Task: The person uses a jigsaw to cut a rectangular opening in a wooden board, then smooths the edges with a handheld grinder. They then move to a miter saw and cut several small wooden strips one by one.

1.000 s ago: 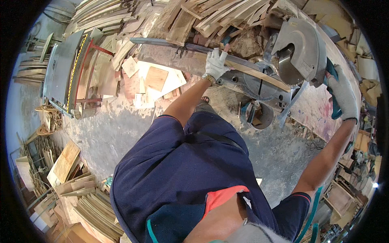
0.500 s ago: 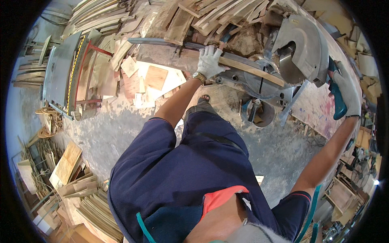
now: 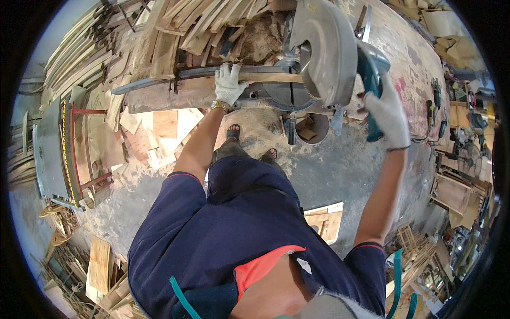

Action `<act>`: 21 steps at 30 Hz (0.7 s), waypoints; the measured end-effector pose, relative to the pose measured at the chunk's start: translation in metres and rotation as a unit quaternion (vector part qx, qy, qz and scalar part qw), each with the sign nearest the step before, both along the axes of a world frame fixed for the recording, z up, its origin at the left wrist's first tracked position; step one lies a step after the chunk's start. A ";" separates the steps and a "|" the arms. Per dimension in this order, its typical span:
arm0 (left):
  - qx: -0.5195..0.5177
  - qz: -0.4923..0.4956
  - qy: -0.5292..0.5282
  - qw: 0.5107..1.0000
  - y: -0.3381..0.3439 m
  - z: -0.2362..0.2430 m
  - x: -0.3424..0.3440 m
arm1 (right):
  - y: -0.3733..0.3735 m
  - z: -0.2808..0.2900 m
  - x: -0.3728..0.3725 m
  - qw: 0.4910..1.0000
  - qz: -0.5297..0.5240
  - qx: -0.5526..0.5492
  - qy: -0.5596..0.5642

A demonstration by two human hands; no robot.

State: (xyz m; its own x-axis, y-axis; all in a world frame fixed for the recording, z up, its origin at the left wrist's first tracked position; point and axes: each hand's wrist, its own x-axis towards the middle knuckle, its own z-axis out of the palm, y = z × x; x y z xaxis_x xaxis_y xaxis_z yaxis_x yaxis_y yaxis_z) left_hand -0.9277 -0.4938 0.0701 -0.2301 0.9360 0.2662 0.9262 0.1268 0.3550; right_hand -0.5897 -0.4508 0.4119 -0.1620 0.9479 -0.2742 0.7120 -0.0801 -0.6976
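A light wooden strip (image 3: 273,78) lies along the fence of a mitre saw (image 3: 332,56), its right end beside the saw head. My left hand (image 3: 228,85), in a pale knit glove, holds the strip against the fence, fingers over its top and thumb pointing right. My gloved right hand (image 3: 392,114) is wrapped round the teal saw handle (image 3: 373,80). The raised grey guard hides most of the blade; a toothed edge shows beside the strip's end. Below the guard is the round saw table (image 3: 289,94) with its dark slot.
Long boards (image 3: 199,24) are heaped behind the fence. Flat wood offcuts (image 3: 164,123) lie on the floor at left, near a grey-topped stand (image 3: 50,149) with red bars. A round bin (image 3: 312,129) stands under the saw. Hand tools (image 3: 433,106) lie at right.
The whole view has swung, so saw, strip and both hands sit further left in it. More of the blade is hidden by the guard now. Both hands keep their holds.
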 end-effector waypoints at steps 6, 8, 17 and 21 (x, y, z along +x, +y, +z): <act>0.028 0.007 0.013 1.000 -0.002 -0.001 0.005 | -0.050 -0.091 0.023 0.994 -0.052 0.091 -0.017; 0.006 0.007 -0.004 1.000 0.000 0.002 0.004 | -0.061 -0.115 0.024 0.989 -0.087 0.118 -0.008; 0.002 0.015 -0.010 1.000 0.000 -0.005 0.001 | -0.077 -0.201 0.046 0.990 -0.106 0.089 0.029; -0.018 0.010 -0.024 1.000 0.000 -0.004 0.000 | -0.080 -0.218 0.049 0.988 -0.107 0.106 0.039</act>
